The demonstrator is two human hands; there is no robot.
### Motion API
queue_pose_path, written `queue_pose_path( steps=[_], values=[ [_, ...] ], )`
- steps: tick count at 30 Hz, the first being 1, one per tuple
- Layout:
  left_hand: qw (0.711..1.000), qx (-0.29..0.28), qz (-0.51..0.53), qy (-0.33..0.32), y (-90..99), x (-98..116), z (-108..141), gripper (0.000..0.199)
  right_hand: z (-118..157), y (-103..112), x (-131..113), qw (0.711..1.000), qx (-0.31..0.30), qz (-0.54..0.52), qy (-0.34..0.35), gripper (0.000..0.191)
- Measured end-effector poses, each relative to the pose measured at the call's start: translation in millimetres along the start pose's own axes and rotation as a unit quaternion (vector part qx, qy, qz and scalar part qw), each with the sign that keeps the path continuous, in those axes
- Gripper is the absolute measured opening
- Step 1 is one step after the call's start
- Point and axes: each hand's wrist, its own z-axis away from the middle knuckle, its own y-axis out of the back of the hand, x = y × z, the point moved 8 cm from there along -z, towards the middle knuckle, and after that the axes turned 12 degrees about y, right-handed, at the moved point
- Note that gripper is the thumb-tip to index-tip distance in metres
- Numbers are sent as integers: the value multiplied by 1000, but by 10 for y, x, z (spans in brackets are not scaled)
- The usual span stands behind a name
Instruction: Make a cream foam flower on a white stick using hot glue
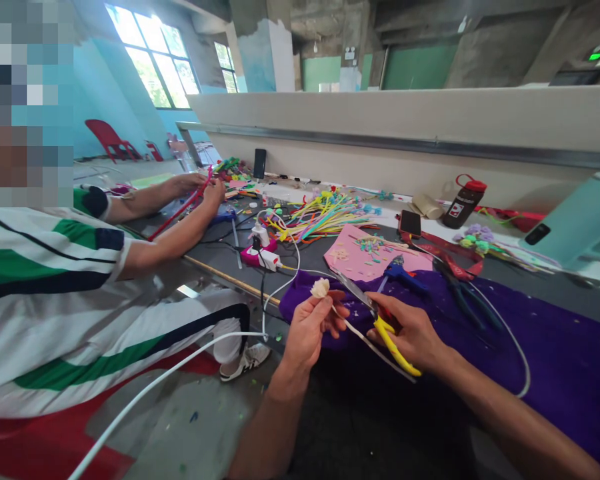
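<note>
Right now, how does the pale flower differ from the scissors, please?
The flower is creamy white, while the scissors have yellow handles and metal blades. The flower is in the left hand; the scissors are in the right hand. The flower's head is small and ruffled, while the scissors are long and narrow. Both are held in bare hands.

Glare whitens the large window [153,57] — edges stretched, lower middle dark.

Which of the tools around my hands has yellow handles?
The scissors in your right hand; the pliers on the purple cloth have dark handles, and the glue gun is blue.
</note>
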Motion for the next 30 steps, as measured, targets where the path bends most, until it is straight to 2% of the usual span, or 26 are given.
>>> queue_pose_path(
  steps=[4,8,16,23,30],
  values=[
    [1000,18,10,-12,8,14,0,25,11,-28,-56,998,-12,60,30,52],
    [999,33,38,-19,6,11,4,23,19,-8,-100,993,3,100,63,55],
    [999,-13,52,-6,-71,-19,12,23,17,26,-13,999,26,37,23,52],
    [998,14,54,-21,-31,-28,11,22,41,-58,-46,997,-4,62,50,56],
    [998,35,41,-19,19,-24,12,23,23,-5,39,996,19,-76,-46,51]
  ],
)
